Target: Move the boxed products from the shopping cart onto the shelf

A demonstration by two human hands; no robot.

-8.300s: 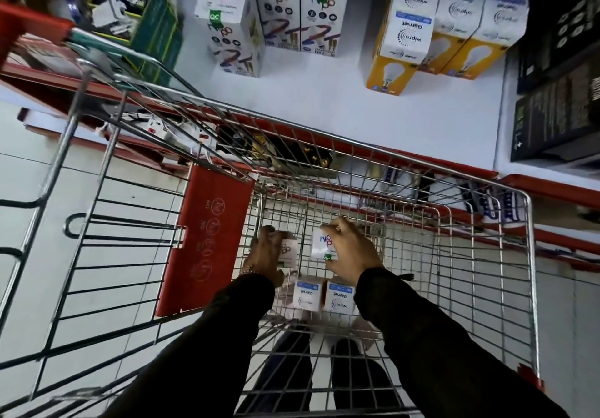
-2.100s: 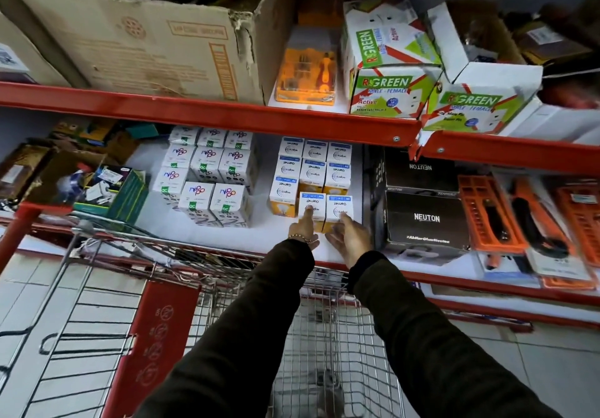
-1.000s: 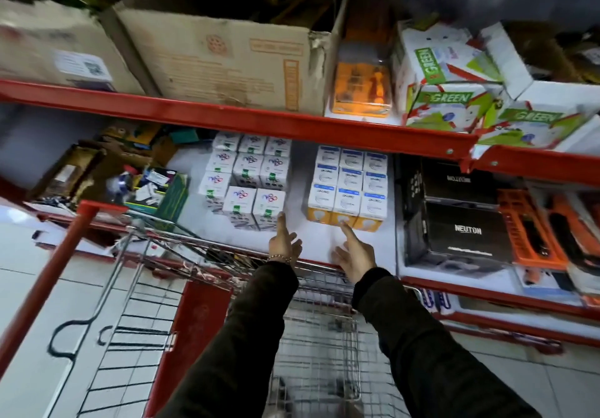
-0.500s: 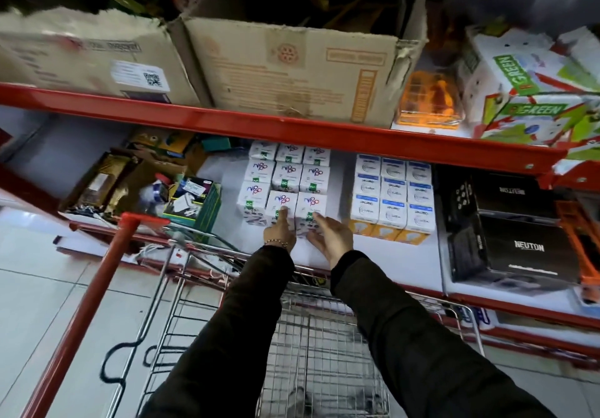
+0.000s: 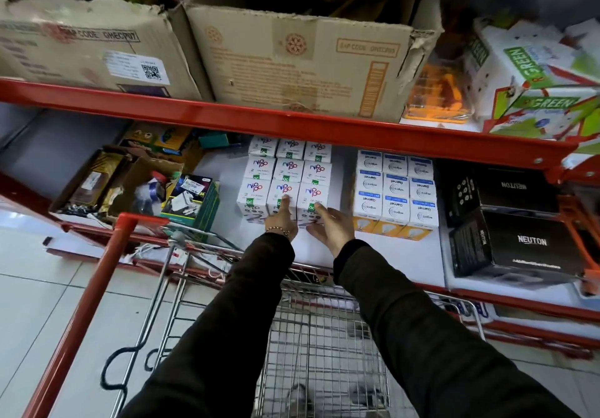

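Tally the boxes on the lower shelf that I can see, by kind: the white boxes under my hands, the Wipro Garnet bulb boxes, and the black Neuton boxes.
White boxes with purple logo: 9
Wipro Garnet bulb boxes: 9
Black Neuton boxes: 2
Total: 20 showing; any behind them are hidden.

A bare shelf strip lies open between white boxes and blue-topped boxes.

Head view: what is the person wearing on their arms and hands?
Both arms are covered to the wrist by long, dark, plain sleeves. The left hand and right hand are bare, with no gloves. A thin beaded bracelet sits at the left wrist. No rings or watch can be made out.
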